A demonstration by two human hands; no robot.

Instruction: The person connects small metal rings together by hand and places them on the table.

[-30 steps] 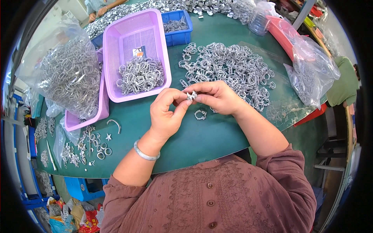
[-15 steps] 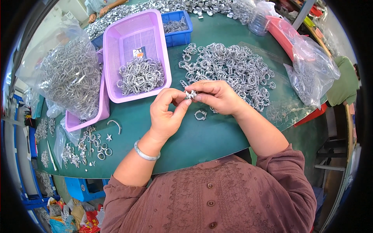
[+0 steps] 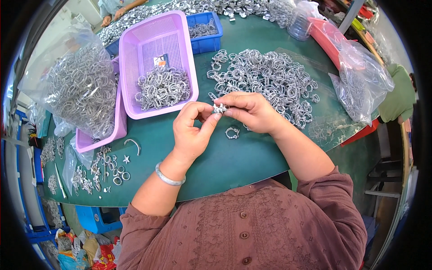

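Observation:
Between my fingertips is a small silvery ring with star shapes [image 3: 220,108]. My left hand [image 3: 194,128] pinches it from the left with thumb and forefinger. From the other side, my right hand [image 3: 252,112] grips it the same way. Just below the hands a single silver ring [image 3: 232,132] lies on the green table. Beyond my right hand spreads a large heap of silver rings [image 3: 265,76]. A lilac plastic basket [image 3: 191,58] stands beyond my left hand, with a smaller pile of rings [image 3: 164,87] in it.
At left, a clear bag of rings [image 3: 81,85] rests in another lilac basket [image 3: 119,128]. Loose rings and stars [image 3: 119,173] lie near the front left edge. A blue bin [image 3: 207,44] and a pink tray [image 3: 326,38] stand farther back. Another person's hand [image 3: 107,20] shows at the far left.
The held ring has turned slightly and its star shapes face up more. Both hands have barely shifted.

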